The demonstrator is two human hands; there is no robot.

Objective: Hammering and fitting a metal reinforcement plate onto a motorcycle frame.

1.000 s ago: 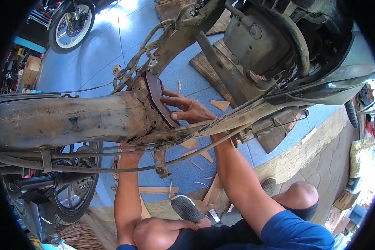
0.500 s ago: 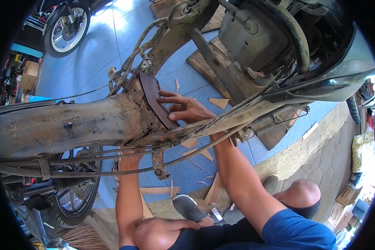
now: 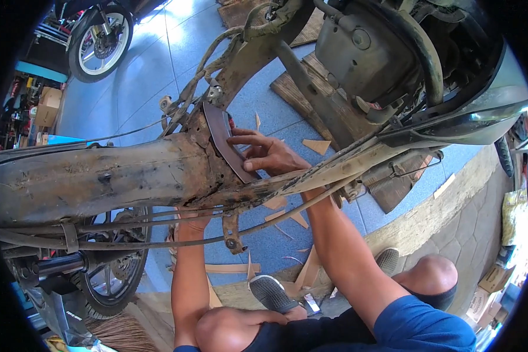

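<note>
A dark brown curved plate (image 3: 224, 145) stands against the rusty end of a motorcycle frame's thick main tube (image 3: 158, 170). My right hand (image 3: 273, 157) reaches up past the frame's lower rail and holds the plate along its right side, thumb and fingertips on it. Something small and red (image 3: 231, 123) shows at the plate's upper right edge; I cannot make out what it is. My left hand (image 3: 192, 222) goes in under the main tube. Only its wrist and part of the hand show below the cables, and its fingers are hidden.
Cables (image 3: 141, 243) and a bracket (image 3: 232, 234) cross in front of my forearms. Cut brown scraps (image 3: 316, 146) lie on the blue tiled floor. Wooden boards (image 3: 311, 94) lie under the engine (image 3: 364, 56). A wheel (image 3: 114, 270) stands lower left, another motorcycle's wheel (image 3: 101, 44) upper left.
The whole view has shifted a little, so everything sits slightly further right. My right hand stays on the plate, and my left stays under the tube.
</note>
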